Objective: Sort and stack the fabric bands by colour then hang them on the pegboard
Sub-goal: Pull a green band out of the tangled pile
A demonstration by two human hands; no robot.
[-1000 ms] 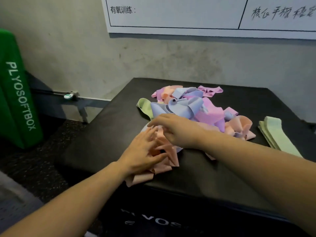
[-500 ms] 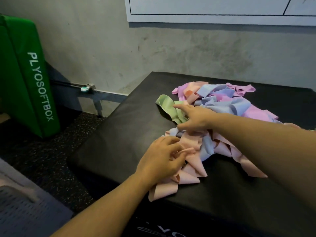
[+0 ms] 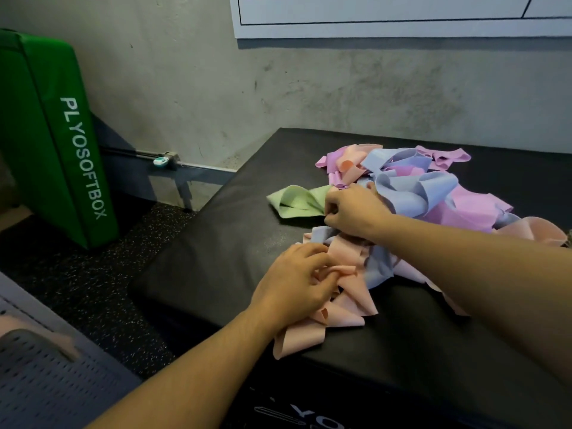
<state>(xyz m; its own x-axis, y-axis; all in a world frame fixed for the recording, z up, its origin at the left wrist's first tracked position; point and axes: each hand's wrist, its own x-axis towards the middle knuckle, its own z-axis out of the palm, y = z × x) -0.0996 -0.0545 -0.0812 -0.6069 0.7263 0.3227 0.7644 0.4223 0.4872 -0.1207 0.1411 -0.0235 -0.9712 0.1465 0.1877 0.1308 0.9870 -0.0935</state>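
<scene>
A tangled heap of fabric bands [image 3: 433, 193] in blue, pink, purple and peach lies on a black padded box [image 3: 216, 258]. A light green band [image 3: 294, 199] sticks out at the heap's left edge. My right hand [image 3: 353, 212] pinches the right end of that green band. Nearer to me, a bunch of peach bands [image 3: 337, 311] reaches the box's front edge. My left hand [image 3: 294, 283] rests on this bunch with its fingers curled round a peach fold. No pegboard is in view.
A green soft plyo box [image 3: 52, 134] leans against the concrete wall at the left. A white chart [image 3: 402, 13] hangs on the wall above. Speckled rubber floor [image 3: 93, 274] lies left of the box, with a grey perforated surface [image 3: 46, 391] at the bottom left.
The camera has swung left, so the stacked green bands at the right have left the view. My right hand reached left and closed on the green band. My left hand curled round a peach fold.
</scene>
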